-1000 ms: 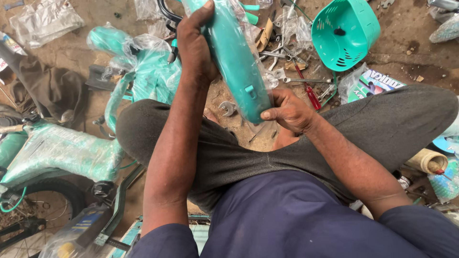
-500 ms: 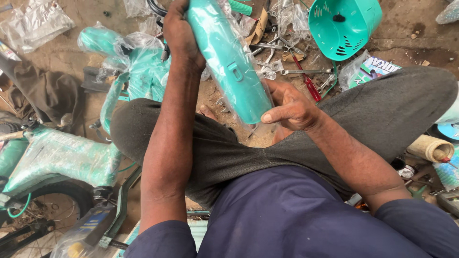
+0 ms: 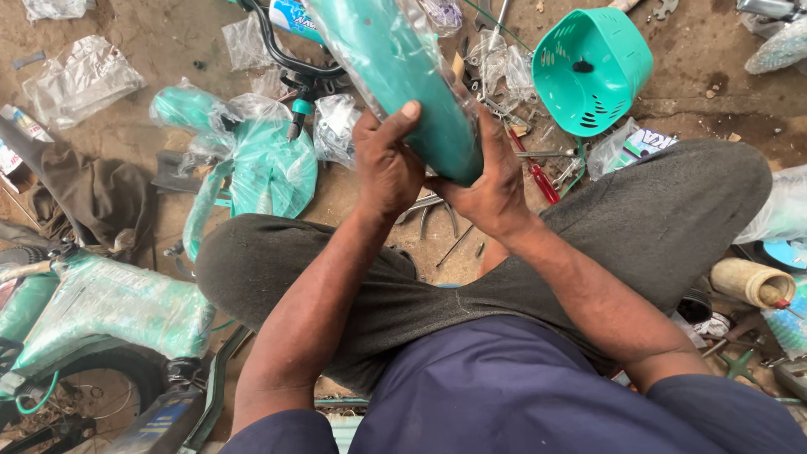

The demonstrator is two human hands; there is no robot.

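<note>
Left hand slid down beside right hand, both gripping wrapped teal fender, top cut off

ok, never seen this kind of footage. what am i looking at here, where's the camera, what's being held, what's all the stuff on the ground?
There is no machine here: a person sits cross-legged on a dirt floor and works with bare hands. The single picture comes from a camera worn on the person's head, looking down over their lap, so the arms enter from the bottom of the frame.

Both hands grip the lower end of a long teal bicycle part wrapped in clear plastic. The left hand wraps it from one side, the right hand from the other.

On the ground around them: a teal plastic basket at the top right, another plastic-wrapped teal frame piece to the left, black handlebars near the top, a red-handled tool beside the right hand, a partly wrapped small bicycle at the lower left, and loose plastic bags.
</note>
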